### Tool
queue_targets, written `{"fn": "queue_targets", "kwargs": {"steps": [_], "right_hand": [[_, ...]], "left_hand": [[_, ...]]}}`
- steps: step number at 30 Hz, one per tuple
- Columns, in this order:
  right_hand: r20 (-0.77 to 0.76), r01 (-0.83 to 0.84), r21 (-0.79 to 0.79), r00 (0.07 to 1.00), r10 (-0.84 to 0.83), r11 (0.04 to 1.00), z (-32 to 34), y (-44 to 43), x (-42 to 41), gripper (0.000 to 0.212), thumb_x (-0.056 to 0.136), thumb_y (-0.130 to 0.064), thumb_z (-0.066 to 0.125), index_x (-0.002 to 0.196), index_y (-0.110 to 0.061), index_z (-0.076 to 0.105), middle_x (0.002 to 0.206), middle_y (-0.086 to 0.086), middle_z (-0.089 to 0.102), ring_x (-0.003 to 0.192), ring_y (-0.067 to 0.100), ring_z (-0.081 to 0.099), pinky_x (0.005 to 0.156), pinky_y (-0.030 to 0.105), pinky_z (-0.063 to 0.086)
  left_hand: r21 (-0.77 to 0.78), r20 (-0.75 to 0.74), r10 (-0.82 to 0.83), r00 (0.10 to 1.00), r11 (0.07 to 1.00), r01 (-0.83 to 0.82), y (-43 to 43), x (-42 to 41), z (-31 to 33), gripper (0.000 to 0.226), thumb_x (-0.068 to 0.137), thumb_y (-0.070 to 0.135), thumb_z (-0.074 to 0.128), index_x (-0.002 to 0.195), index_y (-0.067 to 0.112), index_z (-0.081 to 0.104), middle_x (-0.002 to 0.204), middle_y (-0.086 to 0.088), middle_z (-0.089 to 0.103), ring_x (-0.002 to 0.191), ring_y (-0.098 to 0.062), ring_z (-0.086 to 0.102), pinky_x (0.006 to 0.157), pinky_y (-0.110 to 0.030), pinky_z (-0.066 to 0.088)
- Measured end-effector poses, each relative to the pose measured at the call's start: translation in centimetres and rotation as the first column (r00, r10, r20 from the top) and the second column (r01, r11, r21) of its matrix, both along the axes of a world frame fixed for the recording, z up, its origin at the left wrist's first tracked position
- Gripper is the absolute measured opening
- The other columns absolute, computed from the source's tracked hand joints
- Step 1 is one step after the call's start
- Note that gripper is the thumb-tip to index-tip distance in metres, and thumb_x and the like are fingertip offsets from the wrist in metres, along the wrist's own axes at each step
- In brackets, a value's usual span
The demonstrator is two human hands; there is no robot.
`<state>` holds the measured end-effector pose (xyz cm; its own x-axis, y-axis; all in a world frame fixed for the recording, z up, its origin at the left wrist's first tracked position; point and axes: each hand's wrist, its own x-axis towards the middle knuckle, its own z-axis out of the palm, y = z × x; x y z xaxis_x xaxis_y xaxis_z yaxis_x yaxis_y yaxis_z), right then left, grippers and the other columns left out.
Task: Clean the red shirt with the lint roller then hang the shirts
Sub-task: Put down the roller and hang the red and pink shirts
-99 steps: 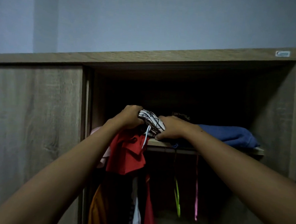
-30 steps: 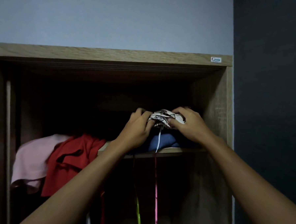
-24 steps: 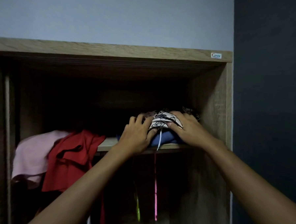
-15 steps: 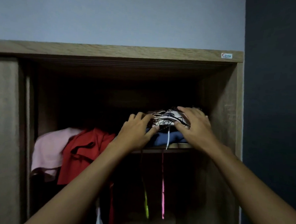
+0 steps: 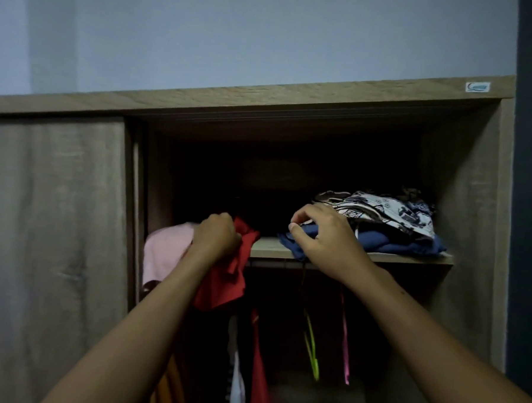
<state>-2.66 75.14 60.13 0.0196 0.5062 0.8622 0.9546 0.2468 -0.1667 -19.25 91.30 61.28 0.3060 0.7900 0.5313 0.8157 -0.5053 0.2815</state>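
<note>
Both bare arms are reaching up into the open wood-grain wardrobe (image 5: pixel 472 181), at the level of its inner wooden shelf (image 5: pixel 268 247).

Left hand (image 5: pixel 215 237): fingers clenched into a fist, gripping a bunch of the crumpled red shirt (image 5: pixel 226 285). The red shirt is draping over the left end of the shelf edge and hanging down below it, just beside a pale pink garment (image 5: pixel 166 251) that is lying further left against the wardrobe's sliding door (image 5: pixel 50 236).

Right hand (image 5: pixel 321 235): fingers curled downward, fingertips pinching the left front edge of a folded dark blue garment (image 5: pixel 389 243) lying on the shelf. A black-and-white patterned cloth (image 5: pixel 387 209) is sitting on top of the blue garment, touching it, to the right of the hand.

Below the shelf: a yellow-green plastic hanger (image 5: pixel 312 351) and a pink plastic hanger (image 5: pixel 345 338) are hanging in the dark space; other garments, red (image 5: pixel 259 367), white (image 5: pixel 236 387) and orange (image 5: pixel 172 384), are hanging lower left. Details there are dim.
</note>
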Motion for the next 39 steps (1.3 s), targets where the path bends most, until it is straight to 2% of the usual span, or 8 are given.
{"fn": "queue_targets", "kwargs": {"steps": [5,9,16,21,26,32,36,39], "right_hand": [[-0.176,-0.051,0.052,0.983,0.060,0.997,0.0,1.2,-2.1,0.008,0.090,-0.025,0.064,0.085,-0.020,0.066,0.083,-0.004,0.066,0.082,0.013,0.061,0.075,0.028,0.045],[-0.379,-0.008,0.073,0.925,0.035,0.997,0.5,1.9,-2.5,0.018,0.094,-0.033,0.062,0.086,-0.018,0.065,0.076,-0.004,0.067,0.077,0.015,0.063,0.071,0.027,0.044],[-0.298,0.156,-0.336,0.918,-0.262,0.929,1.6,5.7,-4.5,0.068,0.081,-0.062,0.066,0.121,-0.007,0.059,0.120,0.017,0.065,0.112,0.035,0.061,0.089,0.034,0.049],[-0.162,0.239,-0.490,0.920,-0.358,0.838,2.6,6.8,-5.8,0.044,0.079,-0.033,0.080,0.107,-0.003,0.064,0.119,0.018,0.061,0.100,0.036,0.066,0.072,0.032,0.049],[-0.243,0.027,-0.133,0.968,-0.059,0.991,1.4,4.9,-6.8,0.027,0.072,-0.020,0.077,0.098,-0.012,0.078,0.091,0.006,0.076,0.085,0.020,0.069,0.072,0.021,0.049],[-0.013,-0.312,0.030,0.950,0.313,0.950,-5.0,1.4,-8.2,0.047,0.070,-0.010,0.072,0.117,-0.011,0.073,0.115,0.001,0.073,0.108,0.007,0.065,0.101,0.016,0.044],[0.048,-0.359,-0.101,0.930,0.365,0.928,-7.3,1.4,-8.1,0.047,0.073,-0.007,0.073,0.119,-0.014,0.071,0.117,-0.002,0.072,0.111,0.006,0.063,0.102,0.020,0.045],[0.061,-0.341,-0.215,0.931,0.361,0.915,-7.7,1.1,-7.9,0.044,0.079,-0.018,0.076,0.123,-0.016,0.070,0.120,-0.004,0.071,0.113,0.002,0.062,0.103,0.019,0.044]], "left_hand": [[0.487,0.170,-0.387,0.906,0.832,0.265,-1.5,-0.3,-1.6,0.024,0.090,0.019,0.056,0.104,0.002,0.064,0.104,-0.016,0.057,0.096,-0.034,0.057,0.085,-0.045,0.048],[0.636,0.019,-0.576,0.817,0.638,0.435,-3.2,-2.7,-3.9,0.028,0.090,0.015,0.054,0.114,0.001,0.059,0.109,-0.014,0.055,0.096,-0.032,0.056,0.083,-0.043,0.049],[0.498,-0.172,-0.616,0.769,0.619,0.607,-3.0,-5.5,-6.6,0.031,0.090,0.024,0.058,0.117,0.008,0.063,0.117,-0.011,0.062,0.104,-0.024,0.058,0.091,-0.029,0.044],[0.299,-0.225,-0.501,0.836,0.781,0.549,-3.1,-6.9,-5.1,0.035,0.087,0.043,0.065,0.108,0.016,0.069,0.109,0.000,0.067,0.101,-0.020,0.062,0.093,-0.034,0.046],[0.109,0.298,-0.419,0.858,0.908,0.405,-3.1,-8.4,-2.1,0.016,0.086,0.028,0.060,0.091,0.023,0.075,0.089,0.006,0.072,0.087,-0.013,0.068,0.074,-0.023,0.048],[-0.265,0.641,-0.137,0.755,0.884,0.385,-3.3,-7.4,0.2,0.081,0.079,0.081,0.055,0.094,0.002,0.071,0.091,-0.018,0.074,0.071,-0.032,0.074,0.053,-0.042,0.061],[-0.171,0.560,-0.242,0.792,0.902,0.397,-3.6,-5.4,-0.8,0.050,0.076,0.058,0.080,0.084,0.009,0.072,0.079,-0.007,0.073,0.087,-0.028,0.074,0.073,-0.037,0.061],[-0.117,0.414,-0.257,0.873,0.936,0.331,-2.8,-4.8,-1.6,0.034,0.075,0.033,0.085,0.081,0.003,0.070,0.076,-0.010,0.071,0.076,-0.024,0.068,0.066,-0.034,0.055]]}}
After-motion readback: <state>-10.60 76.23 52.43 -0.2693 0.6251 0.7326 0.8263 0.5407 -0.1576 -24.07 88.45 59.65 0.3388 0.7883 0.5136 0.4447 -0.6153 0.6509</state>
